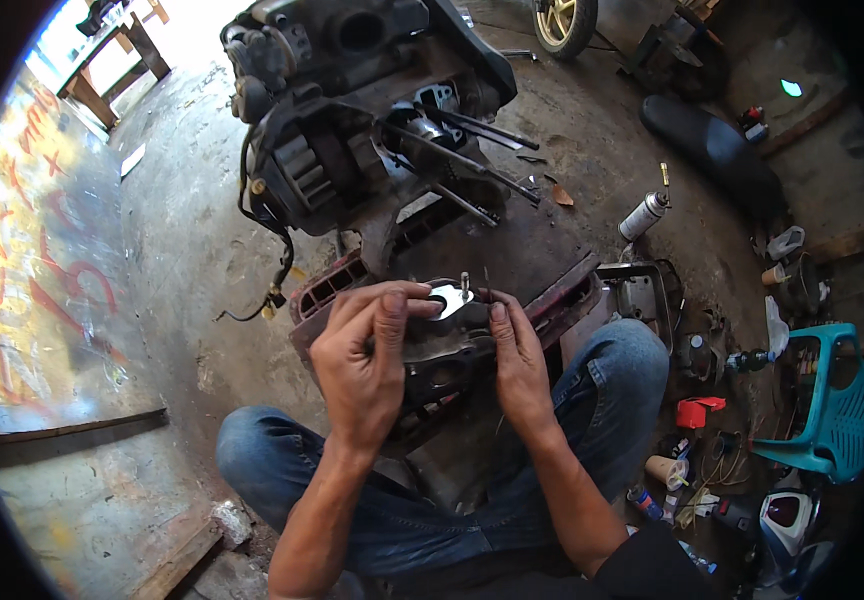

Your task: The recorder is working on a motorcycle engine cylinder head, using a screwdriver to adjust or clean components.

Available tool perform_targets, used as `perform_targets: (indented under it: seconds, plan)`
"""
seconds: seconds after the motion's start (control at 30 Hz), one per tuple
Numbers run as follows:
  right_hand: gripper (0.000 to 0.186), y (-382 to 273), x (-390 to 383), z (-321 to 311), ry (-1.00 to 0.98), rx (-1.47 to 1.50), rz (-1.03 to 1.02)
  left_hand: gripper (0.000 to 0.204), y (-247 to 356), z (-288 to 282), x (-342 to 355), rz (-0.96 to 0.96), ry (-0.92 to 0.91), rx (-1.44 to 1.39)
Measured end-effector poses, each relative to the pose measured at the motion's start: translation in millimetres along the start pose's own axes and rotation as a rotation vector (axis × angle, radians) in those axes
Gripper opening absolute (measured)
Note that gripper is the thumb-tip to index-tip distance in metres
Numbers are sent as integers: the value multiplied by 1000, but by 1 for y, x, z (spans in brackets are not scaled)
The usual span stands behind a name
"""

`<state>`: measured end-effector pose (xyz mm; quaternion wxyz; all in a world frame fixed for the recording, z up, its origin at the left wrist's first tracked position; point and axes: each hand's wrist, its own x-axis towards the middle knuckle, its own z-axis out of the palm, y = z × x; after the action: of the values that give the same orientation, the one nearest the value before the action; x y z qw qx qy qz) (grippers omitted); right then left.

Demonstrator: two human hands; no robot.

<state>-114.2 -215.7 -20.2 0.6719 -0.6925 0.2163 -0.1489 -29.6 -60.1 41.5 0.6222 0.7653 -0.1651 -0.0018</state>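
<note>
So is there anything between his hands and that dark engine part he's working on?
Nothing visible. Both the left hand and the right hand already touch the dark engine part, fingers at the shiny metal plate on top, beside a small upright stud.

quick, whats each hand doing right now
Left hand: fingers closed on the dark engine part, fingertips at its small shiny metal plate.
Right hand: gripping the same part's right edge.

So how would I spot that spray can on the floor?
Start at the stripped engine at the top of the picture, then look right across the dirty concrete floor. The spray can lies there tilted, alone. It is silvery grey with a thin yellowish nozzle, unlike the black seat beyond it.
</note>
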Motion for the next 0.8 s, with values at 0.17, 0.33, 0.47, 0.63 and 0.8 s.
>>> perform_targets:
  seconds: [0.17, 0.33, 0.47, 0.63, 0.8]
  plan:
    - [41, -13, -2, -6, -24, 26, 67, 57, -1, -3, -3, 63, -88, 35]
    - [42, -19, -4, -9, -42, 18, 91, 42, 13, 0, -9, -113, 97, -248]
    - [42, -17, -2, -11, -73, 26, 136, 54, 19, -5, -24, -385, 67, 48]
    - [41, -8, -4, -13, -97, 1, 81, 53, 21, -4, -27, -650, 24, -118]
    - [38, 7, -16, -9, -151, 116, 53, 47, 12, -6, -33, -571, 128, -233]
